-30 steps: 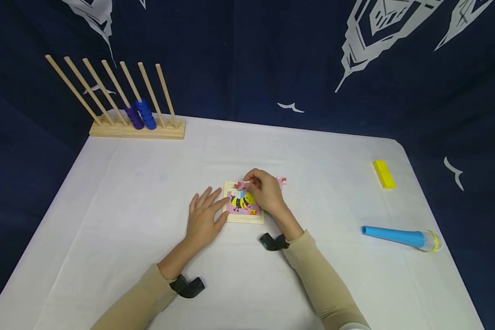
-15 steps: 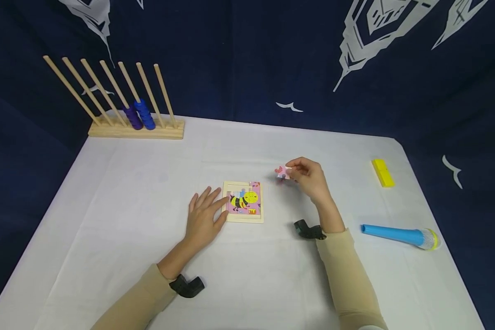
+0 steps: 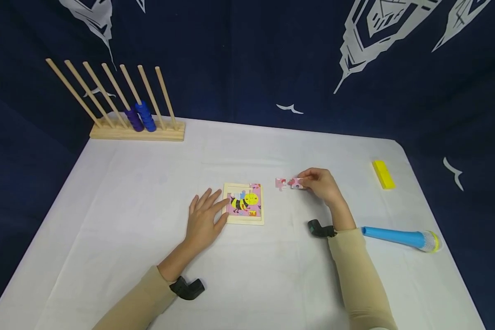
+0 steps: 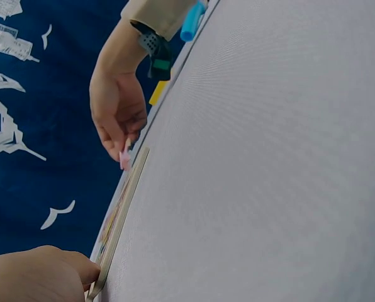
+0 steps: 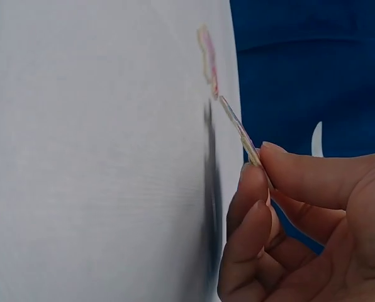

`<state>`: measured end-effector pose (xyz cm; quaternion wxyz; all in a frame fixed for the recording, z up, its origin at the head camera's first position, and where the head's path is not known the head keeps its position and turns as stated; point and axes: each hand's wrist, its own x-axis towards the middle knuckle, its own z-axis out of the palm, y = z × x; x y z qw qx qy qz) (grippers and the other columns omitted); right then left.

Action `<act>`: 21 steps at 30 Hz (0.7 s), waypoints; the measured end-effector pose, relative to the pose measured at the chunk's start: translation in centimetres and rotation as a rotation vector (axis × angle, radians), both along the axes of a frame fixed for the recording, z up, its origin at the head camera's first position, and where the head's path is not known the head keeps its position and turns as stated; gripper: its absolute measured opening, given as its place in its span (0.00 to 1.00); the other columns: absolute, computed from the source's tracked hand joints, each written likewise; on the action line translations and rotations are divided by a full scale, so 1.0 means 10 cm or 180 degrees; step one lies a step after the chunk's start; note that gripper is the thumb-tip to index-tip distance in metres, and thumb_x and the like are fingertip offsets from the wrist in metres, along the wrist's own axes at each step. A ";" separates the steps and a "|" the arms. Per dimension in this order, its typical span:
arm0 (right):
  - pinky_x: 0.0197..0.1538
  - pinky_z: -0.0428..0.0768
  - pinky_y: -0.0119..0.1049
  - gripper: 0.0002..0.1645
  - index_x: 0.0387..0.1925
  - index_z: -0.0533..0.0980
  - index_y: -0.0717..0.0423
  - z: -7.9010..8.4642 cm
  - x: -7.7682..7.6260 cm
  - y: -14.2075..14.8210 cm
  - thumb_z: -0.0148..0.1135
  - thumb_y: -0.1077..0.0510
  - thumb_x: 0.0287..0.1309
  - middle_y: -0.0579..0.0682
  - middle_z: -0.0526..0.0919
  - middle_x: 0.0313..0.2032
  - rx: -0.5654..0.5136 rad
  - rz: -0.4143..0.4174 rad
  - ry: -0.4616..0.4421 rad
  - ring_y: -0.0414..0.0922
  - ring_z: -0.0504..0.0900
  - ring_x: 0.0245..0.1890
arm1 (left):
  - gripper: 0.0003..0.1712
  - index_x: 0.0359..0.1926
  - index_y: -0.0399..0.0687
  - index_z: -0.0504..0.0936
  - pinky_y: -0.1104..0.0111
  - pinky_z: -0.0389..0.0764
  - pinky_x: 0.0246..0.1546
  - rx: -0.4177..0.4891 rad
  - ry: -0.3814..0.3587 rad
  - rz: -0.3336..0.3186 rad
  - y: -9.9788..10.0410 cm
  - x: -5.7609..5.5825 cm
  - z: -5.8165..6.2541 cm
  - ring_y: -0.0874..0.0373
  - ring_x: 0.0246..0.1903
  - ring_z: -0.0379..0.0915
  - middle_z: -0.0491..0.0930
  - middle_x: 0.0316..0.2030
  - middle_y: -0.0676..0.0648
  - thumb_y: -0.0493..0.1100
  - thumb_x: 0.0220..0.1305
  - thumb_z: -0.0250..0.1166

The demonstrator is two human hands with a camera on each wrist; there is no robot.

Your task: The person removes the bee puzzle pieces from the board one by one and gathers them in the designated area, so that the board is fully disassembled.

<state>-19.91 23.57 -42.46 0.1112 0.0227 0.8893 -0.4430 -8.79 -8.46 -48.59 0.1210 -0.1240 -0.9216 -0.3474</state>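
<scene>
My right hand pinches a pink jigsaw puzzle piece between thumb and fingers, right of the puzzle board. In the right wrist view the held piece is seen edge-on, tilted, close over the white cloth. A second pink piece lies just left of it. The small wooden puzzle board shows a yellow and black bee on pink, with a bare wooden strip along its upper left. My left hand is spread, fingers straight, its fingertips resting at the board's left edge.
A wooden peg rack with purple and blue rings stands at the back left. To the right lie a yellow block and a blue toy microphone. A dark blue curtain hangs behind the white table.
My right hand has lifted away from the board, moved right with a pink piece, and lowered it beside the second one. The board's upper right corner now shows. My left hand stays still.
</scene>
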 end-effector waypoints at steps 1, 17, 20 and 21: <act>0.30 0.74 0.29 0.11 0.44 0.79 0.67 -0.01 -0.01 0.00 0.59 0.64 0.62 0.48 0.77 0.27 0.0012 0.0017 -0.0020 0.40 0.73 0.27 | 0.20 0.54 0.43 0.83 0.38 0.47 0.68 0.0002 -0.0001 0.0001 0.00 0.00 0.00 0.36 0.70 0.57 0.72 0.65 0.36 0.39 0.59 0.68; 0.35 0.72 0.32 0.08 0.39 0.80 0.64 -0.09 -0.04 -0.08 0.65 0.62 0.59 0.54 0.81 0.30 0.0777 0.0067 0.0280 0.45 0.75 0.30 | 0.20 0.55 0.45 0.83 0.40 0.47 0.69 -0.0063 -0.0041 0.0004 -0.02 -0.01 -0.02 0.39 0.71 0.57 0.71 0.65 0.38 0.39 0.60 0.67; 0.36 0.72 0.33 0.08 0.39 0.81 0.63 -0.09 -0.03 -0.07 0.65 0.62 0.59 0.55 0.82 0.31 0.0814 -0.0002 0.0337 0.47 0.76 0.32 | 0.20 0.55 0.45 0.83 0.40 0.47 0.69 -0.0059 -0.0049 0.0007 -0.01 -0.01 -0.02 0.39 0.71 0.57 0.71 0.65 0.38 0.39 0.60 0.67; 0.36 0.72 0.33 0.08 0.40 0.81 0.63 -0.08 -0.03 -0.06 0.65 0.62 0.59 0.55 0.82 0.32 0.0815 -0.0025 0.0360 0.47 0.76 0.32 | 0.20 0.55 0.45 0.83 0.39 0.47 0.69 -0.0054 -0.0051 0.0007 -0.02 -0.01 -0.02 0.39 0.70 0.57 0.71 0.65 0.37 0.39 0.60 0.67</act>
